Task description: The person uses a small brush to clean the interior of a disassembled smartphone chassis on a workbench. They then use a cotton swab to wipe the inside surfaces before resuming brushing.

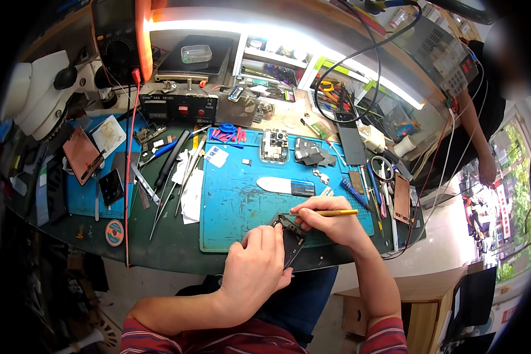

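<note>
Mid-teardown, I'd say: left hand [255, 266] clamps the phone [289, 236] at the mat's [236, 206] near edge, right hand [324, 217] pinches a yellow tool [336, 213] into its top corner; next needs fine, steady tip pressure.

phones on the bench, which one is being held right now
The dark phone frame at the near edge of the blue mat, under both hands. The opened phone at the mat's far edge and the phone off to the left lie untouched.
</note>
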The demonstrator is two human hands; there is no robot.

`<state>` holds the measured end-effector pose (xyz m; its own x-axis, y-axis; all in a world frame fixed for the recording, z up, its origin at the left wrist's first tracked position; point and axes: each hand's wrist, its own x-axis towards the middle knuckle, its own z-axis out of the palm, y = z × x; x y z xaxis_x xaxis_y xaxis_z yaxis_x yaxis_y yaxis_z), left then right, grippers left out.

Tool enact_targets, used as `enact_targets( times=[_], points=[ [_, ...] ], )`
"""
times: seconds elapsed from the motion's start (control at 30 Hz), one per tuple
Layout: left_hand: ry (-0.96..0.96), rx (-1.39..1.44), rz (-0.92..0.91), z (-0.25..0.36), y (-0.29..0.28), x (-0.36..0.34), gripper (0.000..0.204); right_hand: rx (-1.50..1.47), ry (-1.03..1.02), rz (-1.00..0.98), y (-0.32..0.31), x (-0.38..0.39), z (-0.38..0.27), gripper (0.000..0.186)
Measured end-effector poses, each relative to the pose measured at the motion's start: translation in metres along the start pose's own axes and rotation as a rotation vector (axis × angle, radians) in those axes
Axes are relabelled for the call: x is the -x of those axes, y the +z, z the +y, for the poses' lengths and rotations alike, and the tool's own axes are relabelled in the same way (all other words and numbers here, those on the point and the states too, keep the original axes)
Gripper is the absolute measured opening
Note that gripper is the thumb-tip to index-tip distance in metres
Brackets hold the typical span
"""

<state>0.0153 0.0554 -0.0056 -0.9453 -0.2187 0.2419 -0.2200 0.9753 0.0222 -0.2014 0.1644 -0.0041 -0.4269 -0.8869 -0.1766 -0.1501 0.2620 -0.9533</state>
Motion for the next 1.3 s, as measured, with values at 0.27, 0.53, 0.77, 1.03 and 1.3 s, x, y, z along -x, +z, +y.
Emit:
enact_targets(
  times=[0.27,0.53,0.77,1.03,1.3],
  points=[
    [0.053,0.061,-0.03,-0.017,-0.005,-0.002,0.08,-0.021,0.045,-0.15,-0.016,-0.015,-0.007,0.026],
    [0.113,0.118,-0.063,-0.032,-0.008,-0.004,0.08,-0.113,0.069,-0.132,-0.021,-0.024,0.001,0.024],
    [0.198,0.225,-0.093,-0.053,-0.012,-0.013,0.079,-0.159,-0.081,-0.083,-0.013,0.003,0.012,0.021],
    [0.236,0.261,-0.141,-0.062,-0.018,-0.02,0.08,0.155,-0.211,0.042,0.001,0.005,0.009,0.014],
    [0.244,0.297,-0.159,-0.065,-0.02,-0.025,0.08,0.167,-0.224,0.08,0.003,0.006,0.012,0.013]
  ],
)
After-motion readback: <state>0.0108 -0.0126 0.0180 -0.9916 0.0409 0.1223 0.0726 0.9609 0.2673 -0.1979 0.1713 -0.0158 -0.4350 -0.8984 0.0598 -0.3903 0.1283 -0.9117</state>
